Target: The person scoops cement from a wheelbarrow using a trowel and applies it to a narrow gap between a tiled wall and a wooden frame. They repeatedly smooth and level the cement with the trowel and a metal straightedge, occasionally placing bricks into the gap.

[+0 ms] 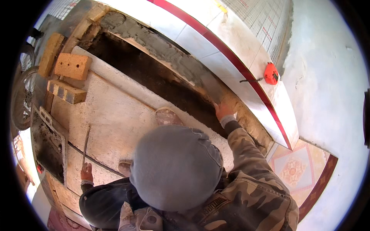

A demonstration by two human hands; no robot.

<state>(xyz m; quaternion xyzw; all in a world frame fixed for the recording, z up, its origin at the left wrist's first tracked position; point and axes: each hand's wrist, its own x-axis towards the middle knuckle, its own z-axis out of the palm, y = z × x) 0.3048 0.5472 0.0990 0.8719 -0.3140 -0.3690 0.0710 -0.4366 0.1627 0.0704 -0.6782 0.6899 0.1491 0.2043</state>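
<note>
In the head view my right hand reaches to the long mortar-covered ledge beside a dark trench. Its fingers are closed on what looks like a trowel, whose flat grey blade lies over the ledge, slightly blurred; the handle is hidden. Wet grey mortar coats the ledge farther to the left. My left hand is low at the left over the pale slab, fingers raised and apart. A thin dark rod ends beside its fingertips. The grey cap hides the middle of my body.
The dark trench runs diagonally between slab and ledge. Bricks stand at the left, above a mortar-smeared trough and near a bicycle wheel. A red tape measure rests on the tiled step.
</note>
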